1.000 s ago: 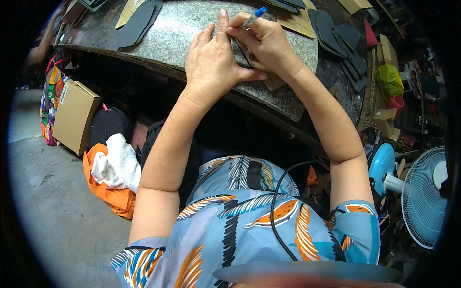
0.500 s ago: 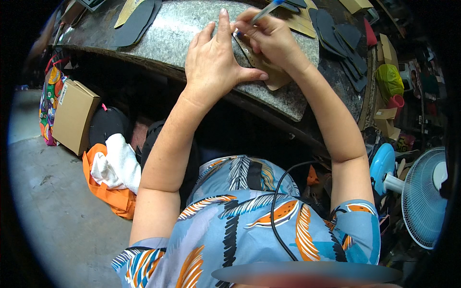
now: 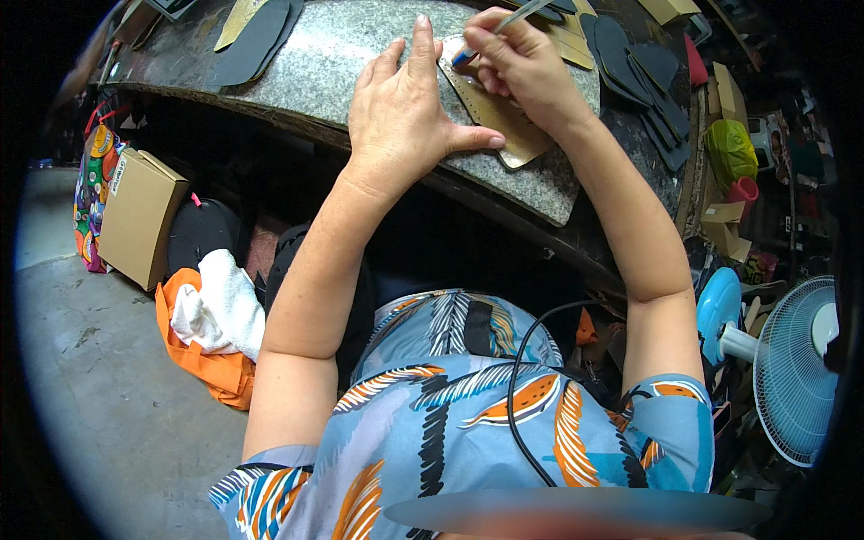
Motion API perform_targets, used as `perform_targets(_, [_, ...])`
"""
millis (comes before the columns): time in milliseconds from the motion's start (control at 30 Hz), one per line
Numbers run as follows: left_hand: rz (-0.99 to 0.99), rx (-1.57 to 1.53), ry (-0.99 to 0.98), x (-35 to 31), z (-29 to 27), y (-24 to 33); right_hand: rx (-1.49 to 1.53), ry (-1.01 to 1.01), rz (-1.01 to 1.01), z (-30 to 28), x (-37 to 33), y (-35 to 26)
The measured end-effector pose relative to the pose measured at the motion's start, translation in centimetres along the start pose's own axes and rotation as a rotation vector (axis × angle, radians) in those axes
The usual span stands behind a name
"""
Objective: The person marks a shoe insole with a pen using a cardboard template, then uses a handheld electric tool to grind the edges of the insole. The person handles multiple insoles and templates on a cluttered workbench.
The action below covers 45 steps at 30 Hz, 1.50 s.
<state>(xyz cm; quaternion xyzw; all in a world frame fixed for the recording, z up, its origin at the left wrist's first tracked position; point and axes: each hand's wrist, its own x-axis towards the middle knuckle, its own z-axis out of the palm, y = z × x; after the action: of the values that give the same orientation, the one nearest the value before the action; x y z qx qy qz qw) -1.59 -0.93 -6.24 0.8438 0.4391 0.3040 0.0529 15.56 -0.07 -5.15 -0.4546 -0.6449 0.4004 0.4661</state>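
Observation:
My left hand [image 3: 396, 112] lies spread on a pale speckled stone slab [image 3: 306, 67]. Its thumb presses the near left edge of a flat gold-tan, sole-shaped piece [image 3: 511, 135], and its fingertips reach toward the piece's far end. Small dots or holes run along that piece's left edge. Closed around a clear pen [image 3: 520, 14] with a blue tip end, my right hand [image 3: 526, 72] rests over the far right part of the piece. The pen tip points down at the piece's far end; whether it touches I cannot tell.
Dark grey sole-shaped sheets [image 3: 261, 43] lie at the slab's far left, with more of them [image 3: 641, 85] fanned out at the right. Tan sheets [image 3: 569, 43] sit behind my right hand. A blue fan [image 3: 796, 369] stands at right; a cardboard box [image 3: 141, 219] and orange bag [image 3: 220, 373] are at left.
My right hand and the pen have shifted slightly right and toward me along the piece, uncovering more of it. My left hand stays nearly in place.

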Motion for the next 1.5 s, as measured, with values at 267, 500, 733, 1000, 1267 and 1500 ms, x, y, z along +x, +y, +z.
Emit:
perform_targets(267, [0.02, 0.011, 0.032, 0.0, 0.2, -0.1, 0.046, -0.027, 0.004, -0.1, -0.5, 0.4])
perform_targets(500, [0.035, 0.052, 0.03, -0.1, 0.5, -0.4, -0.163, 0.048, -0.081, 0.1, -0.7, -0.4])
perform_targets(733, [-0.021, -0.043, 0.042, 0.3, -0.2, 0.3, -0.379, 0.0, -0.254, -0.3, -0.6, -0.3])
perform_targets(1000, [-0.068, -0.116, -0.134, 0.8, -2.3, 0.9, -0.399, 0.02, -0.376, 0.3, -0.7, -0.7])
perform_targets(1267, [-0.124, -0.173, -0.197, 1.0, -2.5, 1.1, -0.36, -0.006, -0.336, -0.2, -1.0, -0.6])
perform_targets(1500, [-0.119, -0.187, -0.12, 0.8, -2.0, 0.8, -0.579, -0.09, -0.449, -0.1, -1.2, -0.6])
